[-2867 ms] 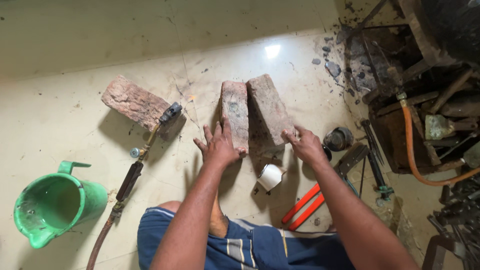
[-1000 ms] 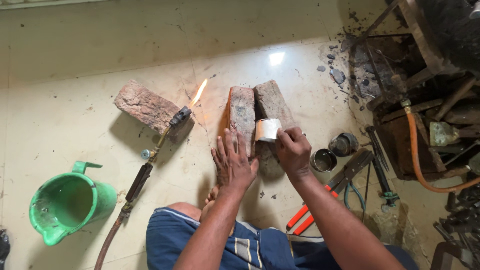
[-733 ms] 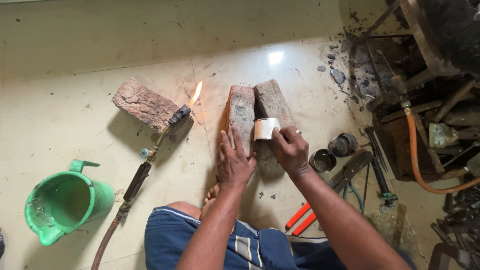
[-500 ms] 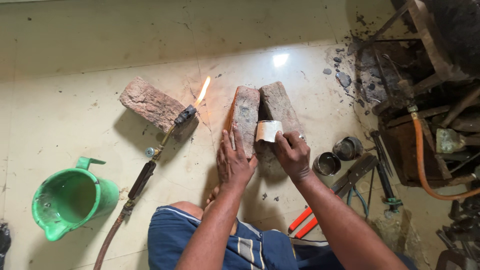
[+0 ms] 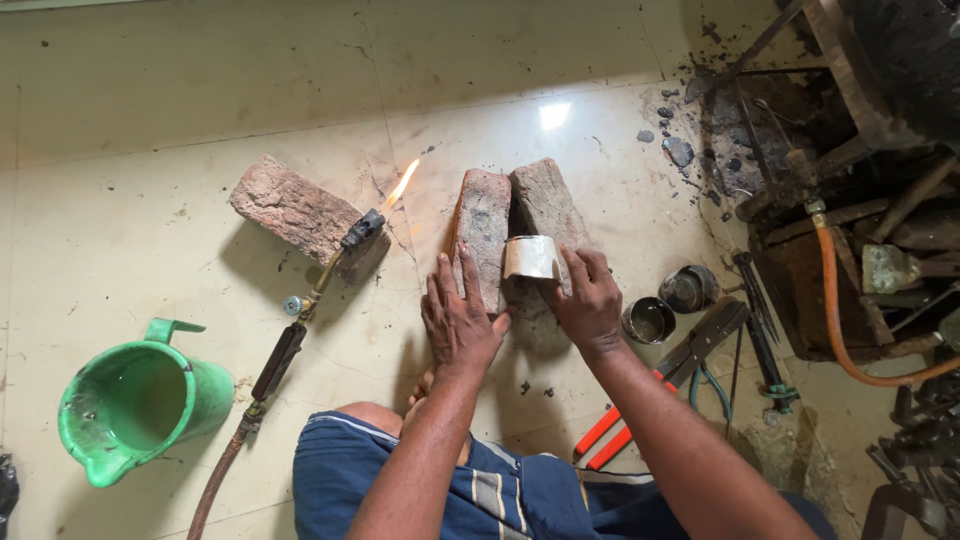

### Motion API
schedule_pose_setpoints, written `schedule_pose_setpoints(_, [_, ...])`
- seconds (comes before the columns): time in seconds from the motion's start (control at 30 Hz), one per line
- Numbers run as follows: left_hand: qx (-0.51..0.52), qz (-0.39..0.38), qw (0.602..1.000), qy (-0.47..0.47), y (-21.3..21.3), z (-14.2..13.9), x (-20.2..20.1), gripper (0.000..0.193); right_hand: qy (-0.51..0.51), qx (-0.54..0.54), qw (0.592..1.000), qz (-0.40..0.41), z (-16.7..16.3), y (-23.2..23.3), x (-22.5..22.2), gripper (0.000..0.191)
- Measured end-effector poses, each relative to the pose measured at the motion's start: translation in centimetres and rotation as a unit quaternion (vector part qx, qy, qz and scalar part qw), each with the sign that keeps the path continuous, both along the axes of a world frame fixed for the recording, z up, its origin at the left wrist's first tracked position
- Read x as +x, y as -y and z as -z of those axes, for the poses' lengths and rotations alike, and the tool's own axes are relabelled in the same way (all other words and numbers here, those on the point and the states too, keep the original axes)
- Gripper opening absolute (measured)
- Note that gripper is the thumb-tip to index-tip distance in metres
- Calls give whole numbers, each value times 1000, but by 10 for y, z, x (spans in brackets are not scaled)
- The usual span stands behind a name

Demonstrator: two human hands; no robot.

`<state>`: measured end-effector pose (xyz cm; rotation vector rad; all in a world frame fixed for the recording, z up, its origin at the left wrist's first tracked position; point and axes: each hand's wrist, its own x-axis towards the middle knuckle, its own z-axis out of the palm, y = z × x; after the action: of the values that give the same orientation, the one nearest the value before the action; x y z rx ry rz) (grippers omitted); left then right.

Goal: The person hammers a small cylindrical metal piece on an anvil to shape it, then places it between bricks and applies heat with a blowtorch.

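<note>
My right hand point(image 5: 590, 305) clamps the white cylinder point(image 5: 530, 257) atop two bricks point(image 5: 485, 215) — left hand point(image 5: 460, 320) flat, open, at seven o'clock.

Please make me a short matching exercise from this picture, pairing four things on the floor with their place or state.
Things:
1. blowtorch
2. green jug
3. small white cylinder
4. red-handled pliers

Places or states:
A. on the two side-by-side bricks, at the right hand
B. lit, propped on a lone brick
C. beside the right forearm
D. far left on the floor

Pairs: 1-B, 2-D, 3-A, 4-C
</note>
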<state>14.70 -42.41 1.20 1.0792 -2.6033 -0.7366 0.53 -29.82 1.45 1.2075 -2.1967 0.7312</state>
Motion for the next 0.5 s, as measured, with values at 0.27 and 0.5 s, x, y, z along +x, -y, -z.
schedule_pose_setpoints(0.27, [-30,22,997,-61,0,-7,8,122,238,123,962,55,5,-84,19,15])
schedule_pose_setpoints(0.5, [122,307,849,-412,-53,-108,74,45,374,463,803,30,-1,-213,91,44])
